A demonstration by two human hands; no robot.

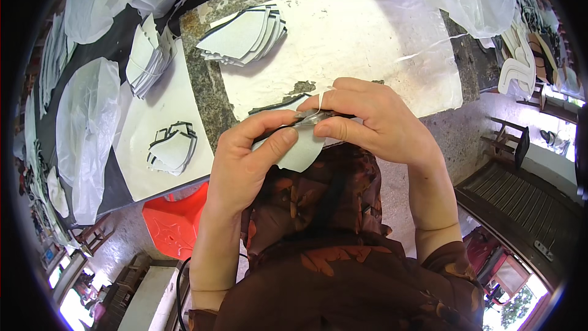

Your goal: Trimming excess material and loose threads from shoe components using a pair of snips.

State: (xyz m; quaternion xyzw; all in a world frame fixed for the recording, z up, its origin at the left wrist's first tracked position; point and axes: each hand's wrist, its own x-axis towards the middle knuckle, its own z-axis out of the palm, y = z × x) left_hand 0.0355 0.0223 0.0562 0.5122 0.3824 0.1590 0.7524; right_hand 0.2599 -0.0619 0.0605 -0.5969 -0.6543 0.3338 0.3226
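Observation:
Close in front of my body, my left hand pinches a pale grey cut piece with a dark upper edge between thumb and fingers. My right hand is closed at the same edge, its thumb and forefinger pressed together on the dark border. A thin white strip curls up by the right forefinger. Whether a small tool is also between the fingers I cannot tell. Just beyond the hands lies another pale piece with a black edge, partly hidden by the left fingers.
A fanned stack of pale pieces lies on the white sheet covering the worn board. To the left are a tied bundle, a smaller stack and plastic bags. A red plastic stool stands below the table edge.

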